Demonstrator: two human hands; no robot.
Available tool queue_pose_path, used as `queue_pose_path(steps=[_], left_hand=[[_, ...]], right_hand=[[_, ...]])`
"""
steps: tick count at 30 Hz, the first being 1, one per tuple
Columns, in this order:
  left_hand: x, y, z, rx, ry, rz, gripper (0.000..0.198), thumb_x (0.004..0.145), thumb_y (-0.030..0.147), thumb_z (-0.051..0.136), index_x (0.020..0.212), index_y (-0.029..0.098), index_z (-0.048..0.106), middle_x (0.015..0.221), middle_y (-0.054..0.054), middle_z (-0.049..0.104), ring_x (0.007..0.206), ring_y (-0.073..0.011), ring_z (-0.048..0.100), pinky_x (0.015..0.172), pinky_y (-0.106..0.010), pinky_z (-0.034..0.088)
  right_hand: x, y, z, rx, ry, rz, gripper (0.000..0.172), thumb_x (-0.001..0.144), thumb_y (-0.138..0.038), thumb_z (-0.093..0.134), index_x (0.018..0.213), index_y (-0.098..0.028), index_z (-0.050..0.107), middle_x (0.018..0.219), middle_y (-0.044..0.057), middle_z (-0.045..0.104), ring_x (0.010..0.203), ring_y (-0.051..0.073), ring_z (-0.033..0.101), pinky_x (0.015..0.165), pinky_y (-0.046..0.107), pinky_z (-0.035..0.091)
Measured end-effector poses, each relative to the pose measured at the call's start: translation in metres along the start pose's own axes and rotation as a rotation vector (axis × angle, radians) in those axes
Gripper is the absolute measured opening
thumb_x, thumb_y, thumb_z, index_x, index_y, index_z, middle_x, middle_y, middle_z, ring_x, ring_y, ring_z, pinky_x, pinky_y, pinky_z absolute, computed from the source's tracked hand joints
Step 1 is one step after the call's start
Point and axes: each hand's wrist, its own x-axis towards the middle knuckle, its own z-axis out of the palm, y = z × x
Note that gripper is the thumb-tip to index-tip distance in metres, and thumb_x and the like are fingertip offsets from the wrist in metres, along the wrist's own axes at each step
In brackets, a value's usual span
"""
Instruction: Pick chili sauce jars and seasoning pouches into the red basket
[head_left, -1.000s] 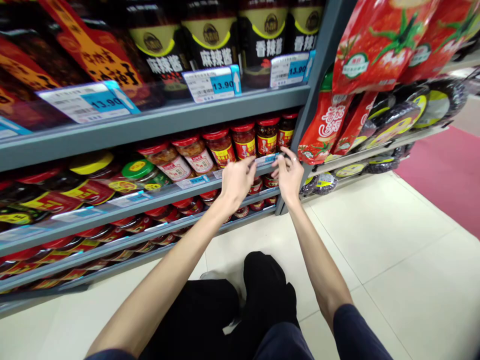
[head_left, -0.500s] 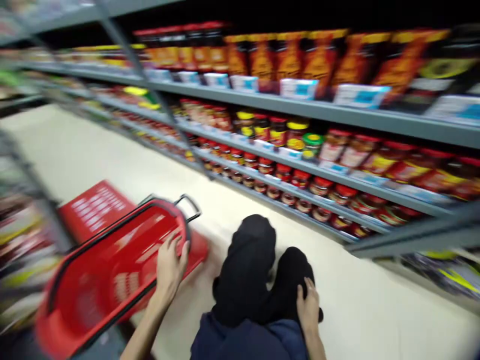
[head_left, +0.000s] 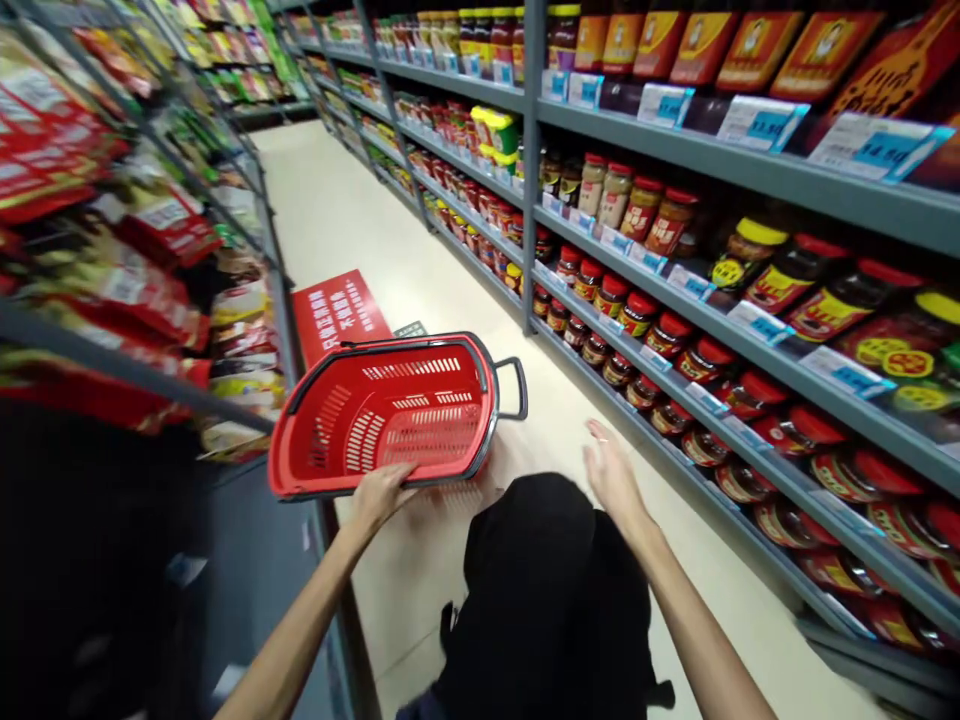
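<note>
A red plastic shopping basket [head_left: 390, 410] with a dark rim and a grey end handle is tilted up off the aisle floor, and I see nothing inside it. My left hand [head_left: 381, 492] grips its near rim, fingers curled under the edge. My right hand [head_left: 613, 475] hovers over my raised knee with its fingers stretched out, holding nothing, a short way from the lowest jar shelves on the right. My knees in black trousers [head_left: 547, 590] fill the bottom centre.
Grey shelving with red-lidded sauce jars [head_left: 667, 340] and price tags runs along the right. On the left stand racks of packaged goods [head_left: 150, 250]. A red floor sign [head_left: 337, 310] lies beyond the basket. The cream tiled aisle [head_left: 337, 200] stretches away ahead.
Both hands left the shelf's price tag. My view swung left down the aisle. My left hand took the basket rim and lifted it; my right hand rose off my knee.
</note>
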Motion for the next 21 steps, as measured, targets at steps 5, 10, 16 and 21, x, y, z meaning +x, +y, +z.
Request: queue_pose_path(steps=[5, 10, 16, 21], left_hand=[[0.058, -0.063, -0.009, -0.050, -0.097, 0.228, 0.040, 0.084, 0.040, 0.066, 0.119, 0.024, 0.076, 0.124, -0.013, 0.076, 0.119, -0.0365, 0.071, 0.106, -0.050, 0.054], [0.085, -0.086, -0.053, -0.051, -0.199, 0.397, 0.051, 0.085, 0.029, 0.062, 0.135, 0.022, 0.068, 0.151, -0.015, 0.058, 0.147, -0.0378, 0.046, 0.121, -0.056, 0.037], [0.062, -0.032, -0.182, -0.162, -0.170, -0.552, 0.059, 0.094, 0.030, 0.046, 0.151, 0.015, 0.046, 0.159, -0.023, 0.045, 0.153, -0.0400, 0.035, 0.116, -0.064, 0.038], [0.013, 0.059, -0.298, -0.355, -0.478, -0.974, 0.036, 0.094, 0.029, 0.058, 0.116, 0.002, 0.067, 0.109, -0.023, 0.074, 0.110, -0.0342, 0.072, 0.095, -0.039, 0.056]], right_hand=[[0.120, -0.016, 0.077, -0.481, -0.562, -0.452, 0.057, 0.086, -0.008, 0.058, 0.143, -0.004, 0.053, 0.156, 0.024, 0.048, 0.152, 0.034, 0.035, 0.128, 0.056, 0.023], [0.164, -0.056, 0.063, -0.489, -0.826, -0.479, 0.018, 0.095, -0.014, 0.055, 0.102, -0.011, 0.072, 0.105, 0.013, 0.075, 0.116, 0.024, 0.062, 0.123, 0.042, 0.031], [0.221, -0.198, -0.028, -0.415, -0.934, -0.420, 0.024, 0.097, -0.031, 0.055, 0.105, -0.014, 0.071, 0.110, 0.014, 0.074, 0.113, 0.026, 0.060, 0.112, 0.040, 0.036], [0.275, -0.315, -0.079, -0.443, -1.035, -0.255, 0.022, 0.093, -0.024, 0.059, 0.108, -0.014, 0.073, 0.116, 0.016, 0.074, 0.118, 0.030, 0.061, 0.109, 0.044, 0.038]])
